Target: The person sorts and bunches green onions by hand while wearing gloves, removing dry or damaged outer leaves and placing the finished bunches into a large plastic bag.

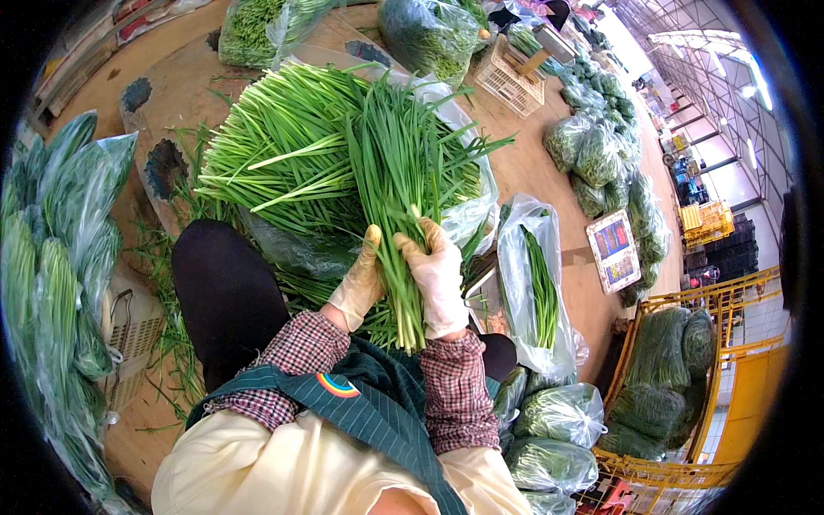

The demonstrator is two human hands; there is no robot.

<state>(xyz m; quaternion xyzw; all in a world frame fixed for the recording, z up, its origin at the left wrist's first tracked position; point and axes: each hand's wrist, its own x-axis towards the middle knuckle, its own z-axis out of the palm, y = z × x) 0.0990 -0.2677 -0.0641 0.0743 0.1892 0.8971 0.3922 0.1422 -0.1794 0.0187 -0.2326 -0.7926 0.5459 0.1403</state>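
A thick bunch of long green leafy stalks, probably garlic chives (402, 180), is held between my two gloved hands, pale cut ends towards me. My left hand (357, 280) supports its left side, thumb up, with the fingers hidden behind the stalks. From the right, my right hand (441, 277) grips the bunch near its lower part, thumb and fingertips bent over the front. Beyond the hands, a big heap of the same stalks (283, 129) rests on clear plastic sheeting (473, 219). To the right lies an open plastic bag (515, 257) with some green stalks (539, 283) inside.
Scale display (613, 250) stands right, beyond the open bag. Filled bags (557, 415) are stacked by my right side, others (71, 257) at left. A yellow wire cage (702, 463) holds more bags. A plastic crate (508, 80) stands at the back.
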